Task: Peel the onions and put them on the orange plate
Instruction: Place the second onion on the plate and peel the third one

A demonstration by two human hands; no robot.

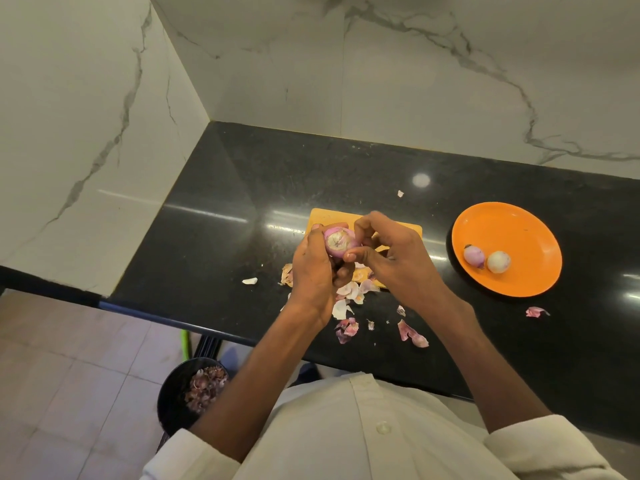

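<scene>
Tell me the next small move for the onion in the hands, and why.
Probably pull off the last skin with the right hand: its thumb and fingers pinch at the onion, which the left hand grips above the cutting board. Only then carry it to the orange plate, where two peeled onions already lie.

Black worktop (242, 174) in a marble-walled corner

A wooden cutting board (332, 218) lies on it; below its edge a dark bin (173, 400) stands on the tiled floor (69, 375).
</scene>
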